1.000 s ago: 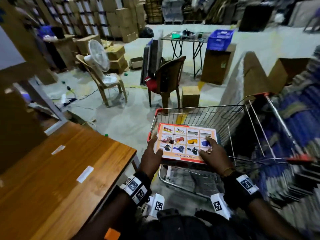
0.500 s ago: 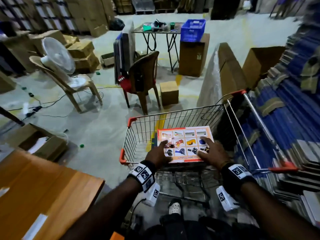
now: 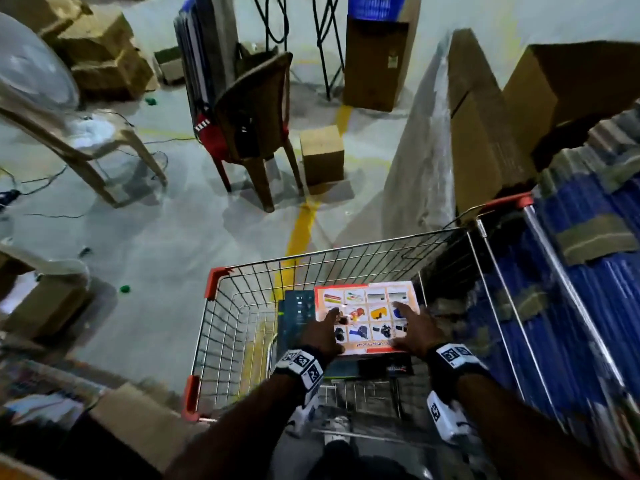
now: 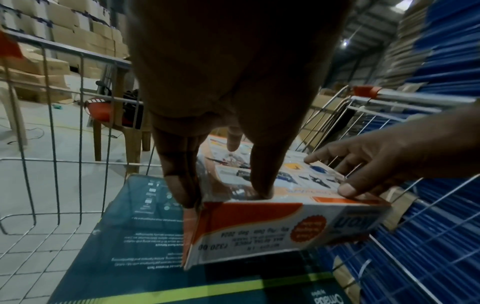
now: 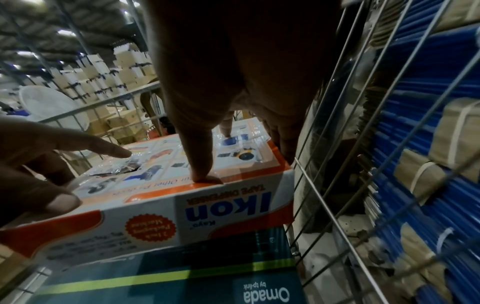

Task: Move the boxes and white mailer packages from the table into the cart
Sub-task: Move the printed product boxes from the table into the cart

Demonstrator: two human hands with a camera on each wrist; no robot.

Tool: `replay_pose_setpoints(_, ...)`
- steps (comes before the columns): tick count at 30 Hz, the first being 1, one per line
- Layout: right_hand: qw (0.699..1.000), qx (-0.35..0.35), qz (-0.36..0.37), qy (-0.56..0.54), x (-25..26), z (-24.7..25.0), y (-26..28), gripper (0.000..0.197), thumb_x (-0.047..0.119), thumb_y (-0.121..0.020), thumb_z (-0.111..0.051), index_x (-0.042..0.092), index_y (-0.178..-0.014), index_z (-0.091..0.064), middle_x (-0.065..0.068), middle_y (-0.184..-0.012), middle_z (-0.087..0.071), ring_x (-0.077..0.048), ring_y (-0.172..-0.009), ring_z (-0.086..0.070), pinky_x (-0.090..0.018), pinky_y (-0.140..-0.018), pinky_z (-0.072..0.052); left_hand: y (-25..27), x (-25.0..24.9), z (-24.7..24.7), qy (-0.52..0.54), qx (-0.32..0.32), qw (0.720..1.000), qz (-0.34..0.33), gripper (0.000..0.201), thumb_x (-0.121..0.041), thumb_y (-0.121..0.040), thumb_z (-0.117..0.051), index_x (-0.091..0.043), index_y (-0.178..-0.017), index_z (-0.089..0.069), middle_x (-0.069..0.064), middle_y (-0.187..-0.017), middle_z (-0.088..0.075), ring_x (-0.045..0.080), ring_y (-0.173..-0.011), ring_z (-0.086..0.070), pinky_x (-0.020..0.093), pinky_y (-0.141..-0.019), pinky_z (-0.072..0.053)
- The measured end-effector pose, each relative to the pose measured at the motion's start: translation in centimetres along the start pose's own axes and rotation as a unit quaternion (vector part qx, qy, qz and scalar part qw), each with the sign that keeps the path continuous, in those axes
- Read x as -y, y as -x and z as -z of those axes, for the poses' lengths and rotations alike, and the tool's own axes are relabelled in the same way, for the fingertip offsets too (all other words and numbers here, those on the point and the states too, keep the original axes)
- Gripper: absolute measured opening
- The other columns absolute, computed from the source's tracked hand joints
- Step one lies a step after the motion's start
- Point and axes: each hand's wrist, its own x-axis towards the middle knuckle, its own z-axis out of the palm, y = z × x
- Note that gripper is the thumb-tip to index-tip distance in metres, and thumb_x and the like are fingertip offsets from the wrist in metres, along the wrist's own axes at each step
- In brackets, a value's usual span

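Hands grip an orange-and-white tape dispenser box [image 3: 367,315] inside our wire shopping cart [image 3: 221,327]. Our left hand [image 3: 323,332] holds the box's left edge, thumb on the printed top and fingers [image 4: 182,185] curled down over the side. Our right hand [image 3: 414,330] mirrors it on the right edge, thumb pressed on the top near the front corner, other fingers [image 5: 284,139] wrapped down the side next to the cart's wire wall.

The box sits low in the cart, right of centre, above a dark teal Omada carton [image 4: 145,236] with a yellow-green stripe that lies flat in the basket. We cannot tell from the wrist views whether the box already rests fully on the carton; its front edge looks tilted slightly up. Its side panel reads "Ikon Tape Dispenser", upside down to us.

Beyond the cart, a brown plastic chair [image 3: 256,133] stands on the grey floor with a small cardboard box [image 3: 322,154] just beside it, near a yellow floor line [image 3: 301,230]. Stacked blue sheets [image 3: 588,271] rise just to the cart's right.
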Motion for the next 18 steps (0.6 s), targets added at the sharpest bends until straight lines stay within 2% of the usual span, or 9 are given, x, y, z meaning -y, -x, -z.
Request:
replay_pose_setpoints(3, 1.0, 0.024, -0.008, 0.011, 0.0, 0.0, -3.2, 0.092, 0.02, -0.078, -0.079, 0.028, -0.152, -0.025, -0.008, -0.145, -0.042, -0.026, -0.125, -0.051, -0.028, -0.105, -0.039, -3.0, 0.0, -0.6, -0.004, 0.005, 1.0, 0.02, 0.081, -0.02, -0.083, -0.072, -0.032, -0.149, -0.025, 0.009, -0.126, -0.062, 0.025, -0.105, -0.063, 0.027, -0.081, -0.05)
replay_pose_setpoints(6, 1.0, 0.013, -0.015, 0.017, -0.5, -0.3, -6.0, 0.092, 0.019, -0.077, -0.079, 0.031, -0.151, -0.026, -0.014, -0.145, -0.034, -0.03, -0.126, -0.049, -0.029, -0.105, -0.04, -5.2, -0.2, -1.2, -0.006, 0.014, 0.999, 0.036, 0.08, -0.019, -0.084, -0.069, -0.033, -0.149, -0.024, 0.013, -0.127, -0.058, 0.027, -0.108, -0.06, 0.031, -0.087, -0.05)
replay_pose_setpoints(8, 0.999, 0.009, -0.031, 0.025, -1.0, -0.6, -7.9, 0.095, 0.022, -0.075, -0.08, 0.039, -0.15, -0.023, -0.019, -0.148, -0.024, -0.035, -0.128, -0.047, -0.036, -0.105, -0.042, -6.4, -0.3, -1.5, -0.013, 0.021, 0.999, 0.042, 0.081, -0.018, -0.086, -0.067, -0.032, -0.151, -0.022, 0.016, -0.13, -0.052, 0.029, -0.111, -0.058, 0.032, -0.09, -0.048)
replay_pose_setpoints(11, 0.998, 0.025, -0.042, 0.025, -2.2, -1.7, -10.2, 0.099, 0.02, -0.076, -0.079, 0.042, -0.151, -0.018, -0.022, -0.157, -0.005, -0.039, -0.133, -0.042, -0.041, -0.105, -0.044, -7.8, -0.4, -2.0, -0.02, 0.021, 0.999, 0.043, 0.072, -0.01, -0.09, -0.061, -0.031, -0.149, -0.027, 0.013, -0.134, -0.047, 0.026, -0.115, -0.056, 0.024, -0.087, -0.043)
replay_pose_setpoints(15, 0.999, 0.027, -0.024, 0.023, -6.4, -5.4, -14.9, 0.112, 0.03, -0.069, -0.081, 0.049, -0.148, -0.004, -0.015, -0.159, -0.02, -0.036, -0.138, -0.036, -0.044, -0.107, -0.042, -8.9, -0.6, -2.8, -0.034, 0.018, 0.998, 0.052, 0.067, -0.004, -0.092, -0.055, -0.031, -0.148, -0.029, 0.015, -0.143, -0.036, 0.026, -0.119, -0.055, 0.027, -0.089, -0.045)
replay_pose_setpoints(18, 0.998, 0.026, -0.018, 0.051, -6.0, -5.3, -14.4, 0.108, 0.032, -0.072, -0.078, 0.049, -0.148, -0.003, -0.014, -0.161, -0.015, -0.037, -0.144, -0.025, -0.046, -0.11, -0.038, -9.2, -0.7, -3.3, -0.047, 0.03, 0.996, 0.066, 0.072, -0.004, -0.092, -0.055, -0.031, -0.151, -0.024, 0.02, -0.149, -0.027, 0.031, -0.118, -0.056, 0.032, -0.09, -0.047)
